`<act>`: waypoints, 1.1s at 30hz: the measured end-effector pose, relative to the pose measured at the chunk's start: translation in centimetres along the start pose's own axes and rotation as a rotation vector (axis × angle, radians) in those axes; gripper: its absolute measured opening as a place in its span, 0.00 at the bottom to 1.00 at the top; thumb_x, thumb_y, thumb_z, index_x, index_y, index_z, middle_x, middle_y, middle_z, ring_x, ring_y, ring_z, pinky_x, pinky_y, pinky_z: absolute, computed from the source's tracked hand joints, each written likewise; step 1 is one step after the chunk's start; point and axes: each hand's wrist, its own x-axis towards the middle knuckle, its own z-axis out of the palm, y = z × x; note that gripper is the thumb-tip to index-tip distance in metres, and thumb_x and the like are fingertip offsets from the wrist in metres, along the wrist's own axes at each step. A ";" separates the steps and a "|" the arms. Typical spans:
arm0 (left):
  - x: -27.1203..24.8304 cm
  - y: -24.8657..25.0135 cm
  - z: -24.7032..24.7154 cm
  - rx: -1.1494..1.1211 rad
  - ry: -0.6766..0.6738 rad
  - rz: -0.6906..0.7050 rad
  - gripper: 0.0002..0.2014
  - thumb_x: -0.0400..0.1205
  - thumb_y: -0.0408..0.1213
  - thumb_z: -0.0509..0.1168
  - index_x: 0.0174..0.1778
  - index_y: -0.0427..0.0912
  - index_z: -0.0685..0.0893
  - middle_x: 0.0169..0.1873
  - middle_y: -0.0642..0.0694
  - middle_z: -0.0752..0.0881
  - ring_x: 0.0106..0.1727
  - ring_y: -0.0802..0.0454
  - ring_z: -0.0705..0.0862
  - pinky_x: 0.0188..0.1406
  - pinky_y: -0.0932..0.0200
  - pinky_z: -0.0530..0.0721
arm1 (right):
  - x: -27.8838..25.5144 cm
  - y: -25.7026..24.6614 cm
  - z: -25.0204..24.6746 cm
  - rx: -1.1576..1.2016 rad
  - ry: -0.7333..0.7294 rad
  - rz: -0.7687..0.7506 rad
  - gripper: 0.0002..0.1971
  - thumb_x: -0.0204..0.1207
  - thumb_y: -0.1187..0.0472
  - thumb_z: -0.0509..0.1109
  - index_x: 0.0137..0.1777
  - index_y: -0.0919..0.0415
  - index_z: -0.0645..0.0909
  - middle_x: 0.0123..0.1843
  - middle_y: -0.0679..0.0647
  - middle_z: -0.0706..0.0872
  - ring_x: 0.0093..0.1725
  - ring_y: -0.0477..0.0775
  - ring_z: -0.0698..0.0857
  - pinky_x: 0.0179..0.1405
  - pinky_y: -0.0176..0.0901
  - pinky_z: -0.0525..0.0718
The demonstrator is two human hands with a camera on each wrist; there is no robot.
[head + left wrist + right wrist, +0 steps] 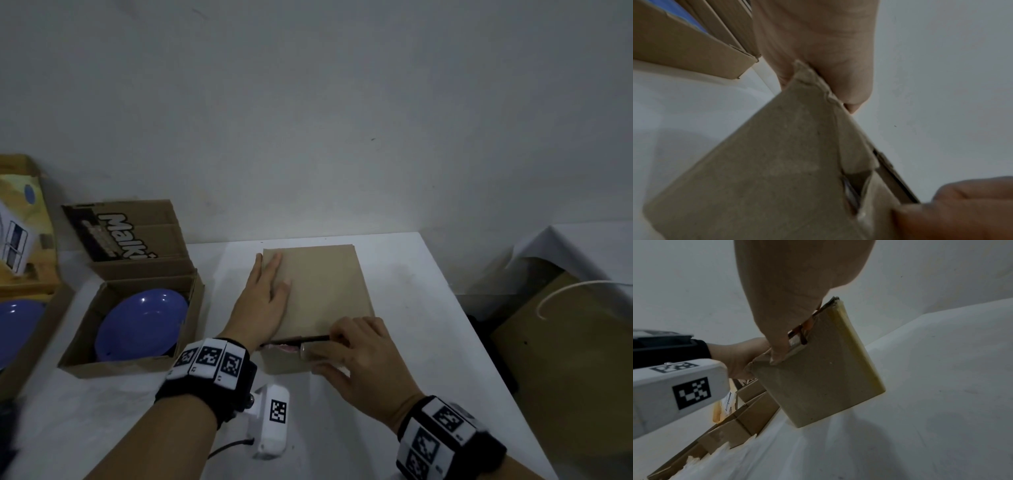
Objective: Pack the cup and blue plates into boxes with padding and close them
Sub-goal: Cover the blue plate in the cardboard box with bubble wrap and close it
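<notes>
A brown cardboard box (325, 284) lies in the middle of the white table (428, 308), its lid almost down. My left hand (270, 294) lies flat and presses on the lid's left side. At the near edge my right hand (322, 344) pinches the lid's front flap between thumb and curled fingers. Pink padding (287, 348) shows in the narrow gap there. In the right wrist view the fingers (789, 321) reach into the slot at the top of the box (818, 378). To the left an open box (113, 363) holds a blue plate (144, 322). The cup is not in sight.
A second blue plate (17, 325) lies in another box at the far left, below yellow packaging (24, 219). The open box's printed flap (126, 233) stands up behind it. A brown paper bag (565, 359) stands off the table's right edge. The wall is close behind.
</notes>
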 end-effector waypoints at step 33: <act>0.8 -0.2 0.1 -0.101 -0.018 0.024 0.25 0.88 0.48 0.49 0.82 0.61 0.53 0.84 0.54 0.45 0.83 0.54 0.51 0.77 0.56 0.53 | 2.2 0.3 1.9 -0.172 -0.321 0.227 0.49 0.60 0.20 0.57 0.77 0.49 0.65 0.80 0.63 0.66 0.79 0.66 0.63 0.75 0.68 0.63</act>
